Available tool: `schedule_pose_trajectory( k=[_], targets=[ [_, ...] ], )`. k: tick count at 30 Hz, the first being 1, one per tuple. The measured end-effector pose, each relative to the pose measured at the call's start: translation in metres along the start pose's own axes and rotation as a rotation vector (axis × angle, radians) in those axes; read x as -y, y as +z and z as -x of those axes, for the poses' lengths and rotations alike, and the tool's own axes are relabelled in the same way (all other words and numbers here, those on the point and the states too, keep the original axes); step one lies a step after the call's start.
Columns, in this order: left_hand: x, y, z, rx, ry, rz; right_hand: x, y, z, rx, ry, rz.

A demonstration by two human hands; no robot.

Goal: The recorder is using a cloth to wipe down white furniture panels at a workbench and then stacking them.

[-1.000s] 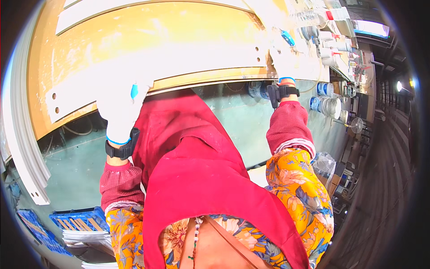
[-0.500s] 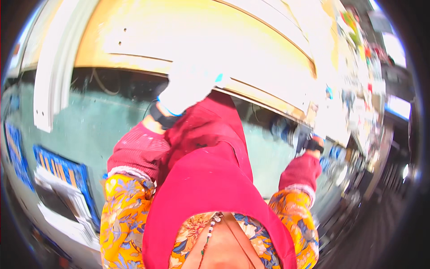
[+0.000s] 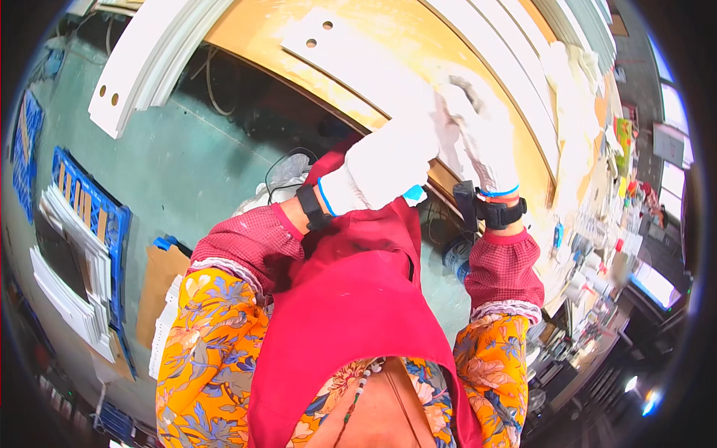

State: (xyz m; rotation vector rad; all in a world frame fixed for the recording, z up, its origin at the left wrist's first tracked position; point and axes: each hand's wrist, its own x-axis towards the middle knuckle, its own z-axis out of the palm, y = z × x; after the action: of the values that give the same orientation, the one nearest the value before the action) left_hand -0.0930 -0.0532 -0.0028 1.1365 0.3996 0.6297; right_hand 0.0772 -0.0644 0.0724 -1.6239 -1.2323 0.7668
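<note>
A white panel (image 3: 351, 63) with two round holes lies along the near edge of a wooden worktable. My left hand (image 3: 385, 164), in a white glove with a blue cuff, reaches over the panel; glare washes out its fingers, so its grip cannot be made out. My right hand (image 3: 482, 138), gloved alike, is beside the left one over the panel. Its fingers look loosely bent and apart, with no object visible in them. A small turquoise piece (image 3: 414, 196) shows just below my left hand; whether it is held is unclear.
Long white panels (image 3: 153, 67) jut past the table's left end. Further white strips (image 3: 497, 45) lie at the far side. Blue pallets (image 3: 93, 194) with stacked white boards stand on the green floor at left. A cluttered bench (image 3: 590, 276) runs along the right.
My right hand has come up from the table's lower right edge to beside my left hand. The left hand has shifted right and slightly down in view. The whole view has turned.
</note>
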Motion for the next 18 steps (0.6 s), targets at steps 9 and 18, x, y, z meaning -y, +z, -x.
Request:
schedule_pose_trajectory(
  k=[9,18],
  targets=[
    [0.008,-0.023,-0.022,0.250,0.729,-1.128,0.005,0.053,-0.055,0.265,-0.510,0.701],
    [0.022,-0.029,-0.019,0.168,0.778,-0.838,-0.009,0.066,-0.067,0.341,-0.746,0.717]
  ],
)
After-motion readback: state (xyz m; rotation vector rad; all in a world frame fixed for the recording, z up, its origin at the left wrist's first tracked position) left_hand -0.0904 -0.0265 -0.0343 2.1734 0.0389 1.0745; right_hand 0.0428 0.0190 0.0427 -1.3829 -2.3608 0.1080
